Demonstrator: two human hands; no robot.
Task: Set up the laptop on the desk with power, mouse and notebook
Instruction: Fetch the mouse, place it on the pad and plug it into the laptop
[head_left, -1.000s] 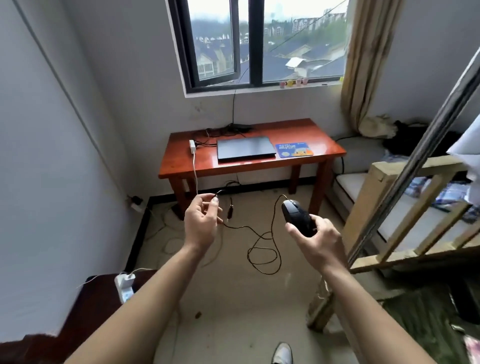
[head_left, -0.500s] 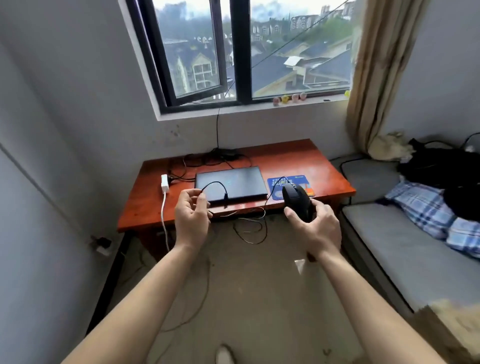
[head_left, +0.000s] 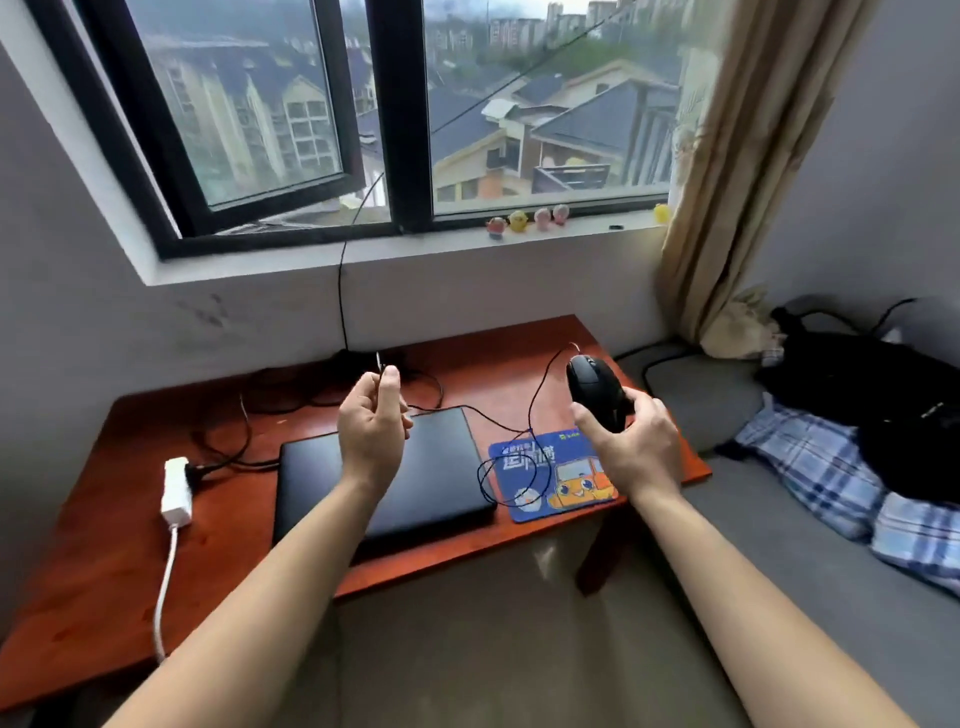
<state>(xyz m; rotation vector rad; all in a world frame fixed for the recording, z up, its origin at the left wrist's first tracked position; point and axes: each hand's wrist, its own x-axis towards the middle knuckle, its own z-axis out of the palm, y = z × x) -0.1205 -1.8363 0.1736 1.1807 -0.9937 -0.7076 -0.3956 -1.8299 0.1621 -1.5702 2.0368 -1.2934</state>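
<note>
I have both hands raised over the red desk (head_left: 104, 582). My right hand (head_left: 626, 441) is closed around the black mouse (head_left: 592, 387), holding it in the air above the desk's 2 o'clock corner, just over the blue pad (head_left: 566, 478). The mouse cable (head_left: 530, 415) runs from the nose of the mouse, sags in loops onto the pad and the laptop's right edge, then rises to my left hand (head_left: 371, 421). That hand is loosely curled, thumb and fingertips pinching the cable's far end; the plug itself is too small to make out. The laptop (head_left: 441, 483) lies shut at the desk's centre, at 9 o'clock of the pad and touching it. A white power strip (head_left: 176, 491) sits at 9 o'clock of the laptop, well apart.
</note>
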